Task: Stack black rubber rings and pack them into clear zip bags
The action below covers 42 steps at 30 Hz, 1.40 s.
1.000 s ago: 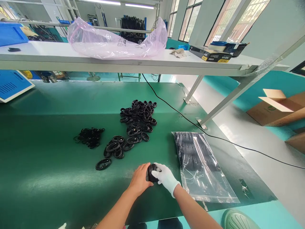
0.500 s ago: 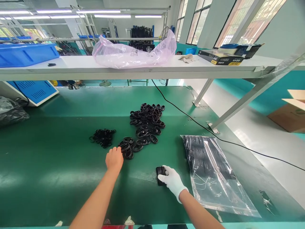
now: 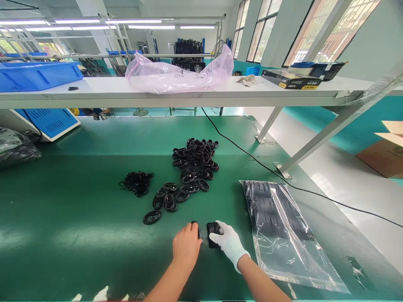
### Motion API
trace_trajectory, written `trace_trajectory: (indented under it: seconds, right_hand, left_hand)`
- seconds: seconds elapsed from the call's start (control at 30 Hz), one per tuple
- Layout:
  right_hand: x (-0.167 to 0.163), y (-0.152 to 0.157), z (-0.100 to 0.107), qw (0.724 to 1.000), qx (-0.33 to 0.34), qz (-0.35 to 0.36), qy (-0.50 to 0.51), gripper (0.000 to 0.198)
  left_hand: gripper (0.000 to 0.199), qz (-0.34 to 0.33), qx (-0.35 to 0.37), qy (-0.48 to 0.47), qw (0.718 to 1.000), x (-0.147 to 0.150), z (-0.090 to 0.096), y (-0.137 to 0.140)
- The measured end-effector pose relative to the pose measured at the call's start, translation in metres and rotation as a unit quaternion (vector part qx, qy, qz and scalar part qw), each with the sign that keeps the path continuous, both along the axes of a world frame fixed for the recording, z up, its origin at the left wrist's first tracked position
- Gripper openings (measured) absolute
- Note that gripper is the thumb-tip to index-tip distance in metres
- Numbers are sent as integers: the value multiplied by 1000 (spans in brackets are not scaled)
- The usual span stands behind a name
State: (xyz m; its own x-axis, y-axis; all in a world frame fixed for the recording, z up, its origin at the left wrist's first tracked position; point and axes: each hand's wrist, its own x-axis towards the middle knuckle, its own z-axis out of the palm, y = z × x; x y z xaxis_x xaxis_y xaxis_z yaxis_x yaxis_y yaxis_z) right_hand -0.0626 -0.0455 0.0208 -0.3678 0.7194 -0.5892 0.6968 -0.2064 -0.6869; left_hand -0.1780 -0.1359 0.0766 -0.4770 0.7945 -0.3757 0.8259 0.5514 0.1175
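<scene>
While the stack of black rings (image 3: 212, 235) is steadied on the green tabletop (image 3: 94, 235) by the gloved R hand (image 3: 231, 243), 1 black ring (image 3: 198, 230) is gripped by the bare L hand (image 3: 187, 243), just L of the stack, w/ a small gap b/w ring & stack. The L fingers are curled round that ring, so most of it is hidden. The stack is grasped from its R side, gloved thumb & fingers laid on it; the exact no. of rings can't be told.

Beyond the hands, a loose pile of rings (image 3: 195, 159) is spread on the tabletop, w/ a smaller cluster of rings (image 3: 169, 201) nearer & 1 stray ring (image 3: 152, 217) set slightly apart at its near L. Farther L, a heap of thin black pcs (image 3: 137, 183) is seen; their shape is too small to tell.

To the R, a clear plastic bag (image 3: 302, 268) is laid flat, its far part filled w/ packed black pcs. Past it, a black cable (image 3: 218, 133) is stretched across. Above the tabletop's far part, a pink plastic bag (image 3: 179, 79) & a blue bin (image 3: 37, 77) are kept on a white shelf (image 3: 157, 101).
</scene>
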Motion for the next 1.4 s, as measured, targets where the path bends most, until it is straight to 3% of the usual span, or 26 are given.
trace_trajectory:
  seconds: [0.07,0.13,0.27,0.33,0.47,0.67,0.83,0.97,1.13,1.23,1.33,1.4]
  right_hand:
    - [0,0,1,1000,0,-1,0,62]
    - [0,-1,3,1000,0,2,-1,63]
    - [1,0,5,1000,1,11,-6,63]
    - [1,1,6,1000,1,16,-7,62]
    - [2,2,7,1000,1,19,-2,63]
    - [2,3,9,1000,15,17,-5,61]
    - [2,5,12,999,12,29,-9,60]
    - [-1,2,14,998,52,39,-19,56]
    - [-11,-9,15,994,79,32,-71,70]
    - [-13,-12,15,992,88,33,-84,70]
    - [-12,-11,17,991,91,36,-91,68]
    - [-12,-11,19,992,81,38,-88,66]
  left_hand:
    - [65,-25,-1,-10,1000,-8,0,8]
    - [80,-40,-23,-29,998,-13,-3,15]
    - [81,-42,-40,-63,996,-14,-11,16]
    - [81,-29,-16,-118,993,-15,-12,9]
    - [77,32,88,-304,948,-20,-18,-5]
    - [76,68,121,-367,920,-16,-32,-2]
    - [77,71,125,-371,917,-14,-34,0]
    - [76,59,136,-364,920,-16,-38,-2]
    - [82,32,147,-357,922,-13,-46,-3]
    - [84,11,157,-352,923,-15,-43,-5]
    - [62,29,182,-306,934,-36,-32,-5]
    - [38,97,189,-183,960,-62,-22,-3]
